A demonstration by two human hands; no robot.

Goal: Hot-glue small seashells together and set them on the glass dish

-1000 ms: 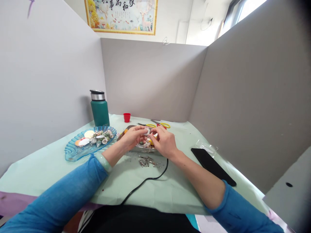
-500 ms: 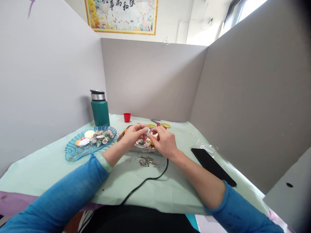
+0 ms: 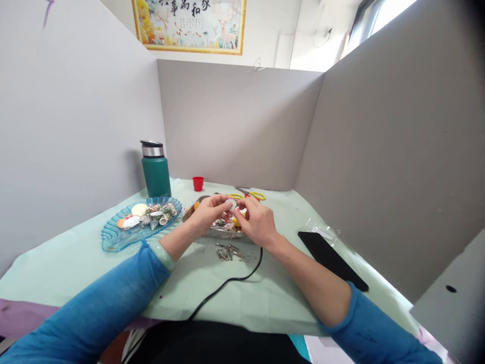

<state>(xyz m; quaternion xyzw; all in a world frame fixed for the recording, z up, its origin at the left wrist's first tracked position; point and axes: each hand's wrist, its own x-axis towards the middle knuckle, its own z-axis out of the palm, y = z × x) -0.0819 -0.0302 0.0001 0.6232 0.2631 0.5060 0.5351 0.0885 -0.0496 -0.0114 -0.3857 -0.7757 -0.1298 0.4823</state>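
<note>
Between both hands is a small, round, whitish disc-like piece [image 3: 231, 203], too small to name for sure. My left hand [image 3: 212, 211] pinches it from the left with thumb and fingers. From the other side my right hand [image 3: 256, 218] closes its thumb and fingertips on its edge. Both hands are above a metal tray [image 3: 223, 233] of mixed small pieces, partly hidden by them. On the cloth just in front of the tray lies a little heap of small metal clips or pins [image 3: 229, 252].
A blue scalloped plate [image 3: 113, 242] with shells stands left, a green bottle [image 3: 156, 174] behind it. Farther back are a red cup [image 3: 198, 184] and yellow-handled scissors [image 3: 257, 195]. A black cable [image 3: 227, 281] crosses the front; a black slab [image 3: 333, 260] lies right. Grey panels enclose the table.
The whitish piece has shifted slightly and turned a little between the fingertips. Otherwise the hands and the things on the table stay where they were.
</note>
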